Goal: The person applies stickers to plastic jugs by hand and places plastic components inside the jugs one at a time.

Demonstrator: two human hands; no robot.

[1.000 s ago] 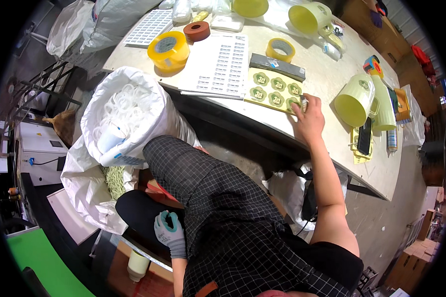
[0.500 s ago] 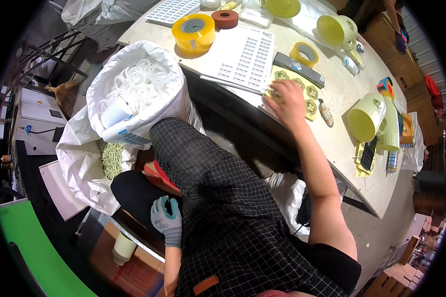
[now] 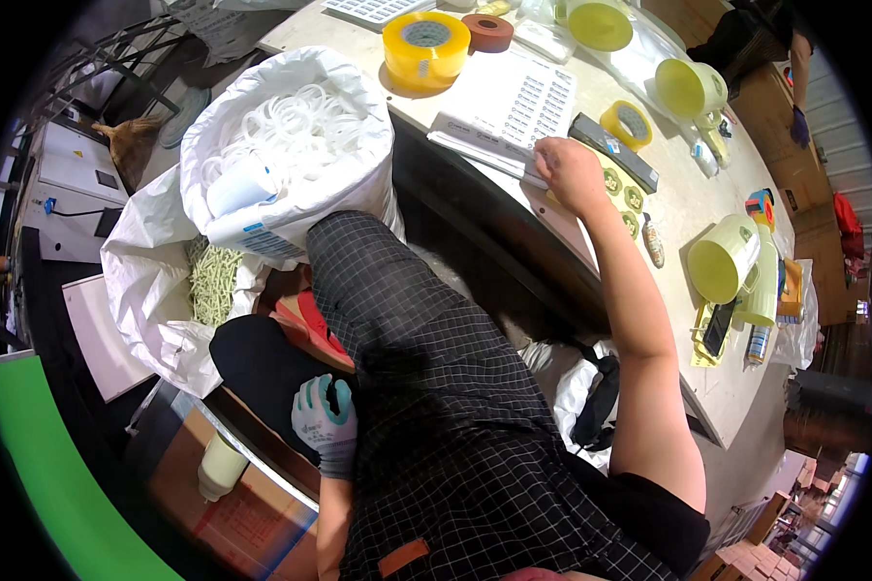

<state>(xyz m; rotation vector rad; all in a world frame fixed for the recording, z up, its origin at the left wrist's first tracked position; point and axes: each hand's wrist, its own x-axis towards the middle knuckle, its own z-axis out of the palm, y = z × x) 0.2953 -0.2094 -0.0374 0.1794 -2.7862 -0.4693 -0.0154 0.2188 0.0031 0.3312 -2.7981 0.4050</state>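
Note:
On the table, my right hand (image 3: 569,174) is bare and closed at the near right corner of a stack of white label sheets (image 3: 528,97). The near edge of the top sheet (image 3: 475,133) is bent upward there. A pale yellow sheet of round green stickers (image 3: 632,198) lies beside and partly under this hand. A long dark grey box (image 3: 613,152) rests along the sticker sheet's far side. My left hand (image 3: 325,416), in a grey and teal glove, rests on my black-clothed leg with thumb and fingers apart, holding nothing visible.
Wide yellow tape (image 3: 426,53), a brown tape roll (image 3: 488,33) and a smaller yellow roll (image 3: 627,126) lie on the table. Pale green cups (image 3: 725,259) stand at the right. A sack of clear rings (image 3: 291,136) stands left of the table; another person's hand (image 3: 799,128) shows far right.
My right hand has moved from the sticker sheet to the corner of the label sheets and closed there. The sheet's near edge has lifted. My left hand stays on my leg.

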